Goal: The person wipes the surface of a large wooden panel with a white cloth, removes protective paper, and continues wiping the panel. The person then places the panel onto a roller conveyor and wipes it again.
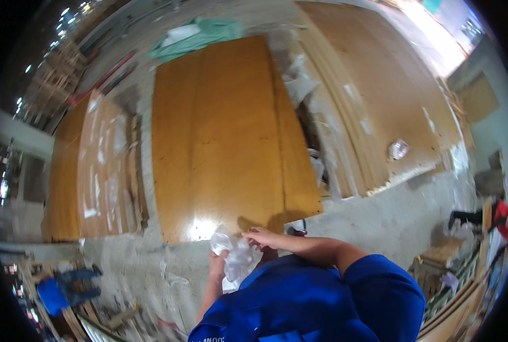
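Note:
A crumpled, translucent white plastic bag is bunched up in front of my body, at the near edge of a wide brown wooden panel. My left hand grips the bag from its left side, partly covered by the folds. Just right of the bag's top, my right hand has its fingers drawn together over the panel's near edge. Whatever is between those fingers is too small to make out.
To the right lies a stack of large boards with a crumpled plastic piece on top. Another board stack stands left. Green sheeting lies beyond the panel. Blue and dark clothing shows at lower left.

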A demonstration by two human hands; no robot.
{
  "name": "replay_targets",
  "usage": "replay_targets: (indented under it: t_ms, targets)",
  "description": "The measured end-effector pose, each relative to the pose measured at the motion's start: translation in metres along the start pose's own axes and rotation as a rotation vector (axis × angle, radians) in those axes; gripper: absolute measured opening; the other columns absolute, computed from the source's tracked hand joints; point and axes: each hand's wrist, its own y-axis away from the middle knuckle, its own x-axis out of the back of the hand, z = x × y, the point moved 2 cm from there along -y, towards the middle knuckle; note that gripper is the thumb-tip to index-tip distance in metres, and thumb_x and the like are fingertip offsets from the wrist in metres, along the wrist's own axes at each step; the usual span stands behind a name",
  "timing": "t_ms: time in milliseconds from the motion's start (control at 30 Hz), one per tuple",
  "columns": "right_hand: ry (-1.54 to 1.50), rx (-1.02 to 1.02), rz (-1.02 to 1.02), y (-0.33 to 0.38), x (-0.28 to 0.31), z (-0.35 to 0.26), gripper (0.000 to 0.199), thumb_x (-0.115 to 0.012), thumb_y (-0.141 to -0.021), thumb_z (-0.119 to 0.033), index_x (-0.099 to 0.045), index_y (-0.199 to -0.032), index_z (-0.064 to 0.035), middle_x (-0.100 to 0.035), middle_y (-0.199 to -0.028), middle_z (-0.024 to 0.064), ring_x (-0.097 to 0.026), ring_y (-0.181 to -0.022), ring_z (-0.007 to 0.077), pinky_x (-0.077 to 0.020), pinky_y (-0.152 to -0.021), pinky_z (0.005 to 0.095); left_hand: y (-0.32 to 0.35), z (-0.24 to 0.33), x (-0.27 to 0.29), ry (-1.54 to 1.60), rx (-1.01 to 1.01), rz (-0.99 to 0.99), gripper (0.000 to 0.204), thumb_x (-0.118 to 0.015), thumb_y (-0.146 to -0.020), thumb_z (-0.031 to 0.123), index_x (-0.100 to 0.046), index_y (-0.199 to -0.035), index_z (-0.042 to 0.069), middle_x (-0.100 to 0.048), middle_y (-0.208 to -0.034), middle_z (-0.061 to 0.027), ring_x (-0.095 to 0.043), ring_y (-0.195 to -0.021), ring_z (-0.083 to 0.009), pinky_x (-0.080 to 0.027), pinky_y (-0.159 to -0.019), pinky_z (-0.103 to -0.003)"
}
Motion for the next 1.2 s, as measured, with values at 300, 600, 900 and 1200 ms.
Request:
replay_targets:
  t_ms: [300, 600, 900, 1200]
  targets:
    - [-0.032, 0.980, 1.075, 0.174, 0.250, -0.078, 0.010, -0.048, -0.085, -0.002, -0.058, -0.087, -0.0032, -0.060, -0.074, 0.0037, -0.055, -0.064, 0.0111, -0.0463, -0.058, 0.0266, -0.006, 0.068, -0.141, 0.443, 0.163, -0.576, 0.040, -0.044, -0.087, 0.033, -0.054, -0.112, 0.004, -0.060, -0.101, -0.0072, -0.060, -0.089, -0.0198, -0.050, -0.077, -0.036]
    - [0.323, 0.636, 1.787, 0.310, 0.444, -0.028, 0.031, -0.055, -0.086, -0.026, -0.065, -0.098, 0.0010, -0.066, -0.095, 0.0154, -0.062, -0.087, 0.0257, -0.0467, -0.078, 0.0363, 0.037, 0.009, -0.132, -0.315, 0.185, -0.553, 0.049, -0.065, -0.084, 0.027, -0.052, -0.122, 0.000, -0.062, -0.108, -0.0053, -0.057, -0.093, -0.0134, -0.046, -0.084, -0.030]
    - [0.256, 0.876, 1.634, 0.284, 0.444, -0.059, 0.021, -0.063, -0.084, -0.020, -0.062, -0.093, -0.0009, -0.065, -0.086, 0.0110, -0.061, -0.079, 0.0219, -0.0474, -0.070, 0.0331, 0.060, -0.026, -0.112, -0.417, -0.312, 0.242, 0.052, -0.057, -0.080, 0.028, -0.035, -0.120, 0.003, -0.058, -0.069, -0.0200, -0.058, -0.064, -0.0383, -0.045, -0.063, -0.046]
    - [-0.475, 1.199, 0.565, 0.170, 0.225, -0.178, 0.026, -0.055, -0.091, -0.020, -0.048, -0.114, -0.0102, -0.058, -0.111, 0.0074, -0.055, -0.096, 0.0208, -0.0449, -0.057, 0.0274, 0.092, -0.035, 0.049, 0.402, -0.274, 0.438, 0.054, -0.046, -0.081, 0.022, -0.030, -0.129, 0.002, -0.045, -0.123, -0.0190, -0.047, -0.114, -0.0308, -0.040, -0.094, -0.037]
